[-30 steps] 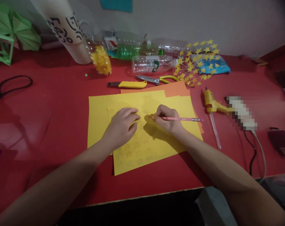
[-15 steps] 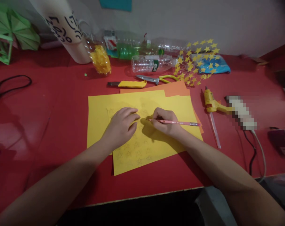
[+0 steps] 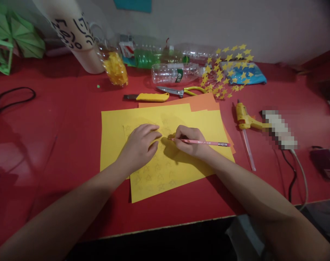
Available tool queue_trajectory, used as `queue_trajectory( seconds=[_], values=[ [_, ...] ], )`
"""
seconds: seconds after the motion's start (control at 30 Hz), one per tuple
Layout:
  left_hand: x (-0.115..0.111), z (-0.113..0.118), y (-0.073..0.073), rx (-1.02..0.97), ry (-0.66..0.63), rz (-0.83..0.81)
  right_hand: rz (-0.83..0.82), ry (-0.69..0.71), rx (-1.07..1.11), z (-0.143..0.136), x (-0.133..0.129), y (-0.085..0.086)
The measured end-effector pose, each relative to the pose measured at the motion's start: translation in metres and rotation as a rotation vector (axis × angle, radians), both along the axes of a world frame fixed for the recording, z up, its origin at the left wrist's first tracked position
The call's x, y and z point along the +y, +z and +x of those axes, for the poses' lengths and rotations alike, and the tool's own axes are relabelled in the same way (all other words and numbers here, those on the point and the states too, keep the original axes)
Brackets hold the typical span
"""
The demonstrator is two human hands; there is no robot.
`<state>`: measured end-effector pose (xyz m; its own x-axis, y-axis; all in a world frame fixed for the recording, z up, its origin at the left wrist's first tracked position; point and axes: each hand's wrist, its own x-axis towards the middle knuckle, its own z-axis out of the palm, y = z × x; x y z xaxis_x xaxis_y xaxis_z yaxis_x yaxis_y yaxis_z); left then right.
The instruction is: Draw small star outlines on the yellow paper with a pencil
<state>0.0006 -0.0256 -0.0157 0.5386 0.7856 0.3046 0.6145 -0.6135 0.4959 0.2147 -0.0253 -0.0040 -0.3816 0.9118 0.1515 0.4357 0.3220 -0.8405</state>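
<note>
My right hand (image 3: pixel 190 141) is closed around a pink pencil (image 3: pixel 211 142), whose tip meets the top sheet of yellow paper (image 3: pixel 151 190). Rows of small pencilled stars cover that sheet, some of them hidden under my hands. Flat on the same sheet rests my left hand (image 3: pixel 140 146), its fingers spread a little and holding nothing. Under it lie another yellow sheet (image 3: pixel 110 123) and an orange sheet (image 3: pixel 205 100). Just beyond the paper are a yellow utility knife (image 3: pixel 152 97) and yellow-handled scissors (image 3: pixel 171 90).
To the right are a yellow glue gun (image 3: pixel 242 117) and a power strip (image 3: pixel 280 128) with cables. Clear bottles (image 3: pixel 167 74), a cup of yellow pieces (image 3: pixel 115 69), yellow stars (image 3: pixel 219 78) and a tall cup (image 3: pixel 85 54) stand or lie along the wall. The table's front edge (image 3: pixel 154 228) is close.
The pencil tip and my right hand have shifted very slightly left, along with a small shift of the whole view. My left hand stays in place on the paper.
</note>
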Motion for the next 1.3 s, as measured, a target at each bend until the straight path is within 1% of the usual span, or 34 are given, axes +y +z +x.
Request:
queue_trajectory(
  seconds=[0.37, 0.5, 0.67, 0.73, 0.8, 0.87, 0.93, 1.0, 1.17, 1.3],
  values=[
    [-0.0002, 0.0002, 0.0008, 0.024, -0.007, 0.032, -0.035, 0.006, 0.062, -0.0011, 0.0006, -0.0011],
    [-0.0015, 0.0006, 0.0003, 0.046, -0.014, 0.07, -0.089, -0.068, 0.105, -0.0013, 0.0025, -0.0005],
    [-0.0034, 0.0003, 0.0001, 0.146, -0.004, 0.083, -0.265, -0.201, 0.344, 0.0006, 0.0072, 0.0035],
    [-0.0031, -0.0001, -0.0001, 0.184, 0.008, 0.071, -0.294, -0.249, 0.373, 0.0019, 0.0083, 0.0043],
    [-0.0023, -0.0004, -0.0001, 0.205, 0.026, 0.055, -0.284, -0.267, 0.356, 0.0028, 0.008, 0.005],
    [-0.0015, -0.0003, 0.0001, 0.211, 0.04, 0.045, -0.25, -0.222, 0.315, 0.0028, 0.0063, 0.0059],
    [-0.0013, 0.0001, 0.0005, 0.209, 0.043, 0.042, -0.228, -0.146, 0.252, 0.0021, 0.0038, 0.0069],
    [-0.0015, 0.0007, 0.0006, 0.204, 0.044, 0.037, -0.238, -0.102, 0.188, 0.0011, 0.0016, 0.0074],
    [-0.0019, 0.0003, -0.0006, 0.15, 0.08, 0.012, -0.241, -0.112, 0.115, -0.0002, 0.0009, 0.0063],
    [-0.0007, -0.0011, -0.0023, 0.109, 0.076, 0.017, -0.222, -0.087, 0.092, -0.0009, 0.002, 0.0065]
  ],
)
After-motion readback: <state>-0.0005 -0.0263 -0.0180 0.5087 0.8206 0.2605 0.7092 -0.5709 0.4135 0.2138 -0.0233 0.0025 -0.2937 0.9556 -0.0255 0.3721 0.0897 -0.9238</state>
